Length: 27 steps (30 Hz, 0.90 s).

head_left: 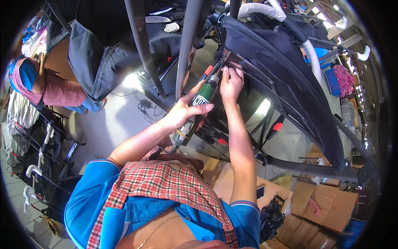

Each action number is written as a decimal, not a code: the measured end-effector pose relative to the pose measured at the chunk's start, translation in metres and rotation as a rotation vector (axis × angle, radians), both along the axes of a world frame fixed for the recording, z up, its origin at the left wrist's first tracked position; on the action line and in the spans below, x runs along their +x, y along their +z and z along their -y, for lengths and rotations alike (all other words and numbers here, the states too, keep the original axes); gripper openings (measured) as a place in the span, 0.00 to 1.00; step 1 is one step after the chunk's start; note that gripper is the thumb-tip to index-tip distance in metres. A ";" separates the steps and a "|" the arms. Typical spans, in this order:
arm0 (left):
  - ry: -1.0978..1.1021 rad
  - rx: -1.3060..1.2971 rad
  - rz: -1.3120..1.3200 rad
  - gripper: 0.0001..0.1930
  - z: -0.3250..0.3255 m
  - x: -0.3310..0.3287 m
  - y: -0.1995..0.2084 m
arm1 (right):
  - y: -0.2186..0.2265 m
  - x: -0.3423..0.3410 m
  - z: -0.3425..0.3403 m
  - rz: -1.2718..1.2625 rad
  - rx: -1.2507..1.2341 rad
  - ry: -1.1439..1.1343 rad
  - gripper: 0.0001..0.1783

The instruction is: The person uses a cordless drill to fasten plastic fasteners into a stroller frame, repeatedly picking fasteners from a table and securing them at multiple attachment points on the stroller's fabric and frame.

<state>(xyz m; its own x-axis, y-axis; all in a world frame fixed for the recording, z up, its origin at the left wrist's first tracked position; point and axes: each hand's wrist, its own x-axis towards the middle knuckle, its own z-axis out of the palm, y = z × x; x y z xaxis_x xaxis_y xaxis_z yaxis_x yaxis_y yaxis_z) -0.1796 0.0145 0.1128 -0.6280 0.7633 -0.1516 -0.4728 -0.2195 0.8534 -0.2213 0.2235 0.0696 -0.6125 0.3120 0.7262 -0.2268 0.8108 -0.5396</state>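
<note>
My left hand is wrapped round a green corded power screwdriver with a metal chuck, tilted up toward a dark metal frame. The chuck's end sits close to my right hand. That hand is closed, with its fingers pressed against the frame where black fabric meets a tube; what lies between the fingertips is hidden. Dark grey tubes rise beside the tool. A curved, fabric-covered side of the same stroller-like frame stretches off to the right. Red-tipped black straps hang below it.
At the left a person in a checked apron works by more frames with white hooked ends. A cable lies on the floor. Cardboard boxes and a phone are at lower right. A white padded bar curves behind the fabric.
</note>
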 end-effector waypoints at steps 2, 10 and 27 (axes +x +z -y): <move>0.015 -0.013 0.000 0.50 -0.002 0.000 0.000 | 0.002 0.000 0.000 -0.005 0.032 -0.009 0.07; 0.060 -0.018 -0.006 0.47 -0.010 0.003 0.004 | -0.005 -0.003 -0.001 -0.062 0.126 -0.128 0.08; 0.092 0.012 -0.023 0.49 -0.017 0.007 0.000 | -0.004 0.001 -0.001 -0.021 0.010 -0.060 0.07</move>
